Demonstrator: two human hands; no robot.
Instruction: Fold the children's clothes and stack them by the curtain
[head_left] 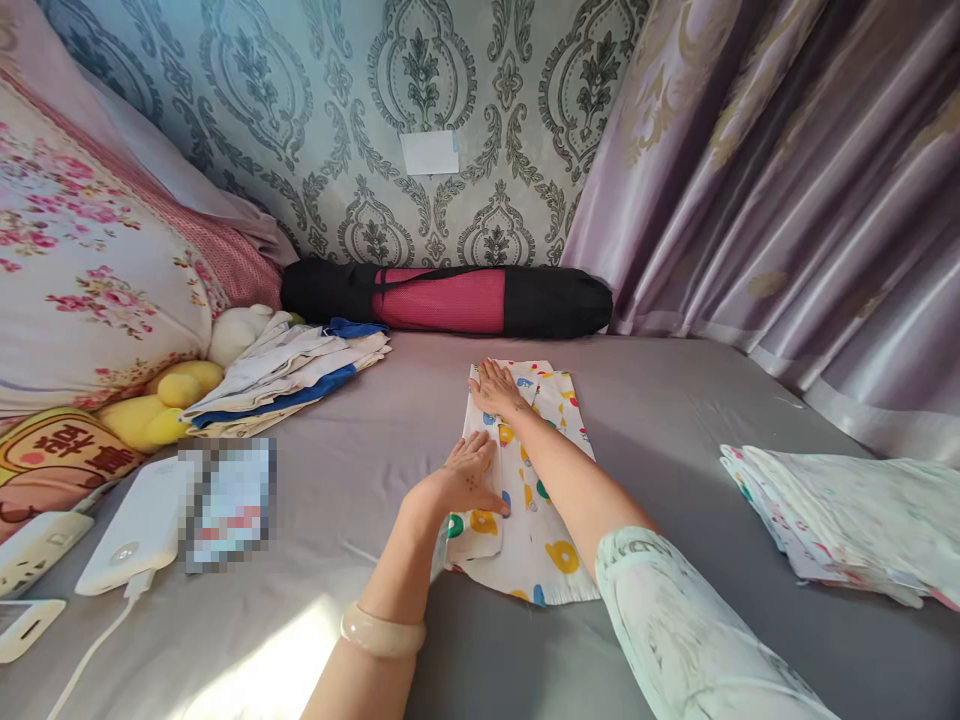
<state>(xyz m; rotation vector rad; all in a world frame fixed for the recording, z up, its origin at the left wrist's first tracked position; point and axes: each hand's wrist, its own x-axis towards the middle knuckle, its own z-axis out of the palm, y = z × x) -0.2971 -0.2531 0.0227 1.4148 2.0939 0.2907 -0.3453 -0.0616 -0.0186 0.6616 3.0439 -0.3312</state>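
Note:
A white cloth (559, 500) with yellow, blue, green and red prints lies partly folded on the bed, one strip turned over along its left side. My left hand (471, 478) rests on that folded strip near its lower left, fingers spread and thumb out to the right. Farther up, my right hand (498, 390) lies flat on the cloth's upper left part, its fingers stretched out. Neither hand grips the fabric. My right forearm crosses over the cloth and hides some of its middle.
Folded pale cloths (847, 520) lie at the right. A stack of clothes (289, 370), a yellow plush toy (161, 405), a white power bank (139, 520) with cable and a blurred packet (231, 505) are at the left. A black and red long bag (442, 300) lies along the wall.

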